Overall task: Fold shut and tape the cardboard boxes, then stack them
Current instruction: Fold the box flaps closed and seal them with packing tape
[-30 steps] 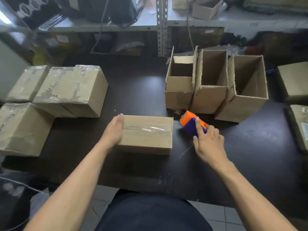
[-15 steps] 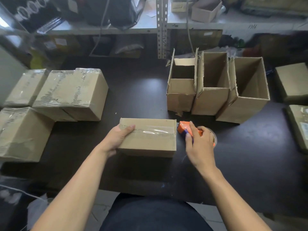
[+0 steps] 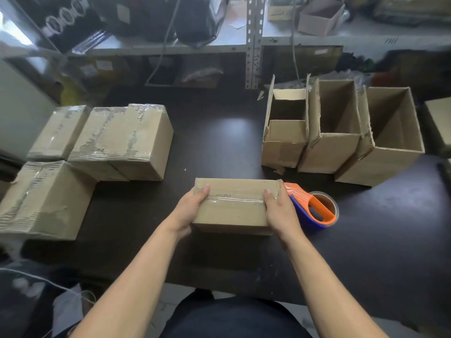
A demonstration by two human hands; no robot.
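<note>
Nearest the person, both hands are now gripping the small taped cardboard box [image 3: 235,203] that is sitting on the dark counter [image 3: 219,142]. The left hand [image 3: 189,211] is holding the box's left end with the thumb lying on the top face, much as it was a second ago. The right hand [image 3: 280,211] is the one that has changed: a second ago it was on the tape dispenser, and now it is wrapping round the box's right end, thumb on top beside the clear tape strip. Each grip is curled about an end of the box, and nothing else is in either hand.

Just beside the right hand, the orange and blue tape dispenser [image 3: 314,208] is lying released on the counter with its roll showing. That suggests the taping of this box is finished and the person is readying to lift it for stacking.

Further out on the left, three sealed boxes [image 3: 122,140] are sitting close together on the counter, probably the place this one is heading. Further out on the right, three open boxes [image 3: 339,128] are standing side by side with their flaps up, not yet folded or taped, so a good share of the task is remaining. Beyond them, metal shelving [image 3: 253,40] is carrying assorted clutter.
</note>
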